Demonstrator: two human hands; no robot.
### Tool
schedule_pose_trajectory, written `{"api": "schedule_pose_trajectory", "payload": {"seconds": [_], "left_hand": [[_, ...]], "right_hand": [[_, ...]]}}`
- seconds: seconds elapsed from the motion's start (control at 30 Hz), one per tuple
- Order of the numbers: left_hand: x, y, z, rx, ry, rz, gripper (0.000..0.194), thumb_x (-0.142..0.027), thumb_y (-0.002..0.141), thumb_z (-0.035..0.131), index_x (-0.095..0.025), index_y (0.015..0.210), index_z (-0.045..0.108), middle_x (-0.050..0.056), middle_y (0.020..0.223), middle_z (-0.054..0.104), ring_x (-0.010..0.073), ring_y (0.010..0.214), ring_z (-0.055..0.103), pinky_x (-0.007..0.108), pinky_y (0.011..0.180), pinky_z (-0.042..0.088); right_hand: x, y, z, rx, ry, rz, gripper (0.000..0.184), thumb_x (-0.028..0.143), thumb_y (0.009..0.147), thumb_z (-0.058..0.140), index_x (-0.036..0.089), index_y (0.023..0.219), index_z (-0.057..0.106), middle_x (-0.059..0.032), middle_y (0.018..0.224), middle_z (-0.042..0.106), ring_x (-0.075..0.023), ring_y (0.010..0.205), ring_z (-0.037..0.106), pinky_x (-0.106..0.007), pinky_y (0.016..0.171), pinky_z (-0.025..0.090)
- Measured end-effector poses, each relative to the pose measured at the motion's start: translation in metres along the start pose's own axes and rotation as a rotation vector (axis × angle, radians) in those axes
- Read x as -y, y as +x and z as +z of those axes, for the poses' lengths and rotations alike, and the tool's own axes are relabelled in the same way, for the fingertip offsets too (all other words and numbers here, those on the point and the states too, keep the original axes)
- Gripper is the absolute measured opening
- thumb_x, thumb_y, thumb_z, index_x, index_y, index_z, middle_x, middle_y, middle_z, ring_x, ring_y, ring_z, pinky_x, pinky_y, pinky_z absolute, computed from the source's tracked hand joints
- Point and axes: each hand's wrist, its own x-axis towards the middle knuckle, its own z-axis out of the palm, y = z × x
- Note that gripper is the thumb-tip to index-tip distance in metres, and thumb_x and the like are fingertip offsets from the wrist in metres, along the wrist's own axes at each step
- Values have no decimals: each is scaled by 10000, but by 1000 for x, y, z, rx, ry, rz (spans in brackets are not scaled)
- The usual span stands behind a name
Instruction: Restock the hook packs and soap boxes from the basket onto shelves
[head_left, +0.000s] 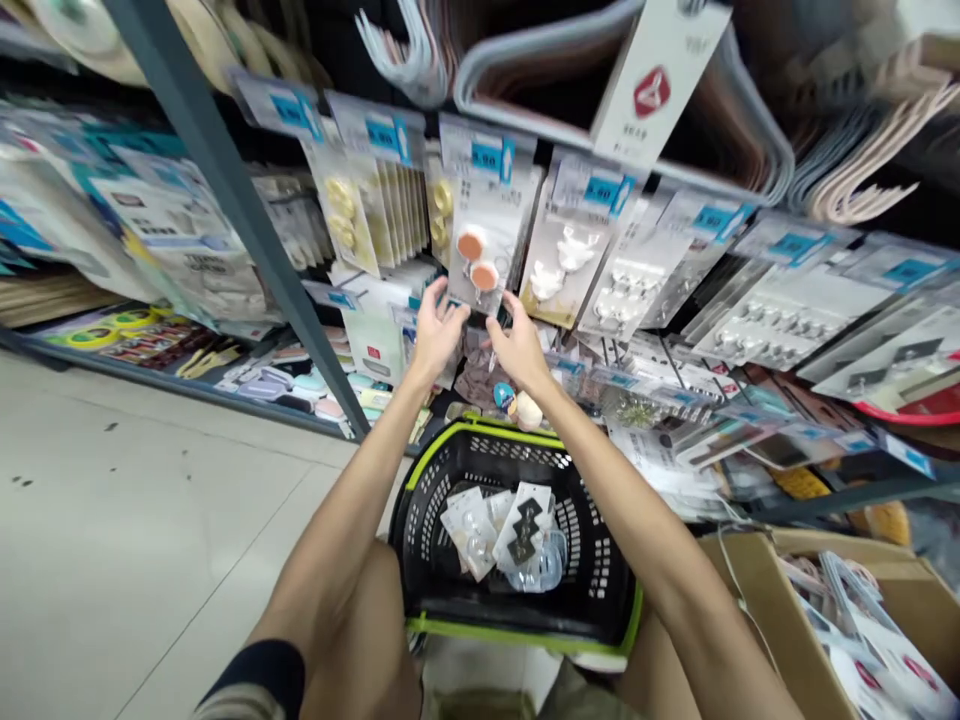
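Observation:
A hanging pack of hooks (480, 225) with two round orange discs on a pale card is straight in front of me. My left hand (437, 335) is at its lower left corner, thumb and forefinger around the edge. At the lower right corner, my right hand (519, 348) has its thumb and forefinger on the card in the same way. The pack still hangs in its row beneath a price tag (491, 155). Below my hands, a black basket (517, 625) with green rims holds several carded packs, including a card with dark diamond shapes (525, 530) and a clear blue plastic item (546, 565).
Yellow hook packs (341, 215) hang to the left, white hook packs (562, 255) to the right. A dark shelf post (247, 210) slants down at left. An open cardboard box (780, 610) with packaged goods stands at lower right. Pale floor tiles (150, 540) extend left.

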Motion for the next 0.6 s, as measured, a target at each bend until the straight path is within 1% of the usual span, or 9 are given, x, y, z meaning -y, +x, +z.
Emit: {"api": "schedule_pose_trajectory", "payload": {"seconds": [0.1,0.2,0.3,0.37,0.4,0.43,0.5,0.57,0.6], "left_hand": [[8,6,-8,-5,51,-51,621,-313,894,745,-173,1410,427,134,1609,384,254,1520,339,423,1275,261],[-2,-5,-12,-13,87,-126,649,-305,925,734,-165,1448,376,99,1616,358,244,1540,274,484,1295,192],[-37,-43,-13,-17,115,-80,593,-323,941,711,-207,1437,406,40,1547,437,235,1493,356,473,1281,255],[-55,-82,-17,-41,162,12,471,-336,964,662,-241,1384,473,25,1463,524,215,1381,498,408,1221,375],[-58,-102,-19,-31,202,38,413,-350,975,634,-247,1355,510,29,1397,578,214,1308,561,395,1178,426],[-55,-121,-23,19,261,27,369,-373,974,624,-248,1314,555,30,1298,641,218,1243,604,394,1147,452],[-37,-153,-30,228,427,-63,298,-409,951,634,-221,1181,656,35,1018,722,239,1097,669,417,1112,470],[-9,-175,-36,476,629,-185,294,-409,917,657,-184,1099,707,40,812,714,263,983,696,444,1101,461],[6,-183,-38,603,734,-253,312,-403,897,673,-163,1093,715,49,785,716,278,970,700,455,1098,458]], "right_hand": [[-3,-16,-6,40,-14,-17,716,580,1004,490,168,1565,325,-168,1321,644,-234,1023,708,-388,918,581],[3,-62,-25,5,79,30,661,597,1007,481,243,1552,360,-121,1341,626,-191,964,710,-320,809,587],[-1,-131,-51,-72,199,132,521,562,997,520,281,1436,506,-76,1259,667,-110,760,679,-229,640,554],[-26,-177,-63,-43,219,226,423,503,1010,512,231,1328,577,-50,1064,712,-76,623,619,-189,542,506],[-45,-197,-65,41,209,309,370,463,1012,510,196,1245,616,-39,972,714,-77,592,603,-177,500,479],[-67,-215,-65,162,180,421,323,408,1008,513,169,1186,635,-41,937,715,-86,593,611,-172,467,457],[-112,-244,-56,456,44,645,263,240,980,502,130,1178,636,-75,1007,733,-112,668,667,-187,497,486],[-149,-266,-35,716,-180,703,279,144,949,508,112,1183,657,-102,1052,749,-140,797,708,-223,676,548],[-162,-274,-21,779,-237,702,271,128,927,545,102,1160,681,-122,1063,753,-172,898,716,-251,788,553]]}}
